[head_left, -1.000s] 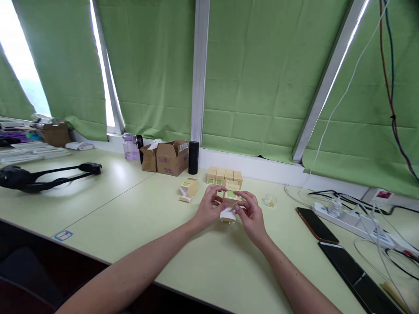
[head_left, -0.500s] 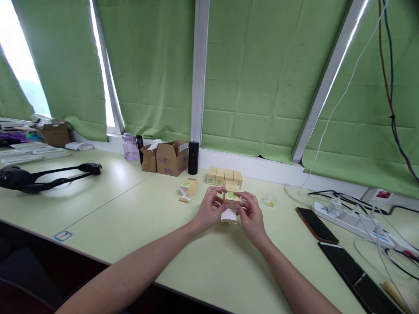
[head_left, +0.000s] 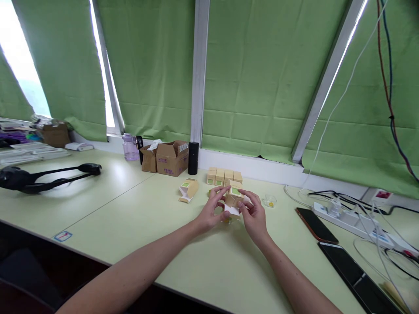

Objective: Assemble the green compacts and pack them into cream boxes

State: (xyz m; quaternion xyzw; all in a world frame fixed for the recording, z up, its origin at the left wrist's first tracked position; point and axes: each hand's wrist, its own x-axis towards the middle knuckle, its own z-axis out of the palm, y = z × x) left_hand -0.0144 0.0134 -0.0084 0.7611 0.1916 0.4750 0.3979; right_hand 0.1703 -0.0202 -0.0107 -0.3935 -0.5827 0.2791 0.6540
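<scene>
My left hand [head_left: 212, 210] and my right hand [head_left: 254, 213] meet over the desk [head_left: 137, 218], both closed on one small tan box with a green label [head_left: 234, 195]. Its white flap [head_left: 231, 210] hangs open at the near end. The box is tilted, label facing up and toward me. Just behind it stands a row of several like boxes [head_left: 224, 176]. Another small box [head_left: 188, 189] lies on its side to the left, its end flaps open.
Two open cardboard cartons [head_left: 172, 158], a black cylinder [head_left: 193, 158] and a purple bottle [head_left: 130, 147] stand by the window. A small clear dish [head_left: 270, 201] lies right of my hands. Phones [head_left: 317, 224], a power strip [head_left: 347, 216] and cables fill the right side. A black headset [head_left: 42, 176] rests far left.
The box has been turned and lifted a little between my hands; its label now tilts toward the right and the white flap sits lower.
</scene>
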